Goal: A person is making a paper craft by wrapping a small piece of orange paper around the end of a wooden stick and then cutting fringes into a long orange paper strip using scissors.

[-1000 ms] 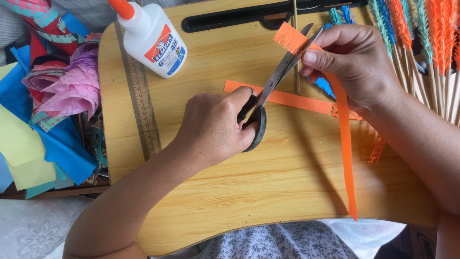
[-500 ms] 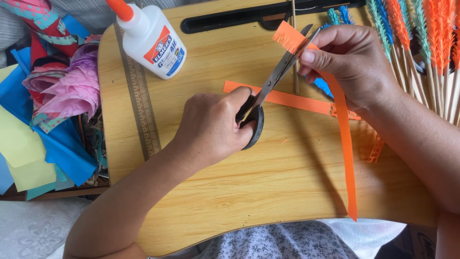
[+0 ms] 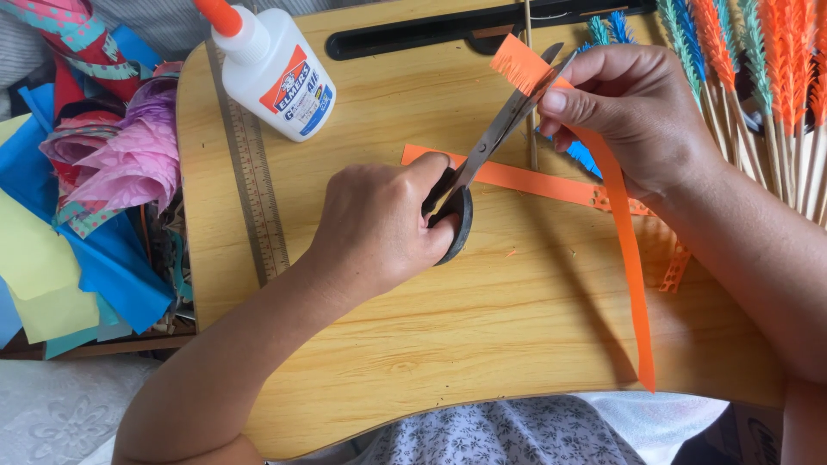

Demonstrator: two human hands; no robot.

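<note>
The left hand (image 3: 379, 228) is closed through the black loop handles of a pair of scissors (image 3: 482, 155), its grip clamped on them; the fingers hide most of the handles, so only one dark rounded loop shows below the thumb. The two slim grey metal blades run up and away from that grip and stand slightly apart at the tips, around the top of a long orange paper strip (image 3: 624, 250). The right hand (image 3: 629, 112) pinches this strip just beside the blade tips, thumb and forefinger pressed together on the thin paper. Above the pinch the strip's end is cut into a fine fringe; below it the flat, smooth ribbon hangs down past the front edge of the desk (image 3: 482, 344), a pale wood-grain board with rounded corners and a black slot along its far side.

A second orange strip (image 3: 525, 179) lies flat on the desk under the blades, partly covered by the right hand. A bit of blue fringed paper (image 3: 584, 157) peeks out beneath that hand, mostly hidden.

Beyond the left grip stands one white plastic glue bottle (image 3: 276, 73) with an orange cap, beside one long metal ruler (image 3: 254, 185). Off the desk on that side lies a crumpled heap of tissue paper (image 3: 77, 198) in blue, yellow and pink. Past the right wrist, a row of fringed paper-wrapped sticks (image 3: 767, 86) in orange, green and blue is cut off by the frame, too many to count.
</note>
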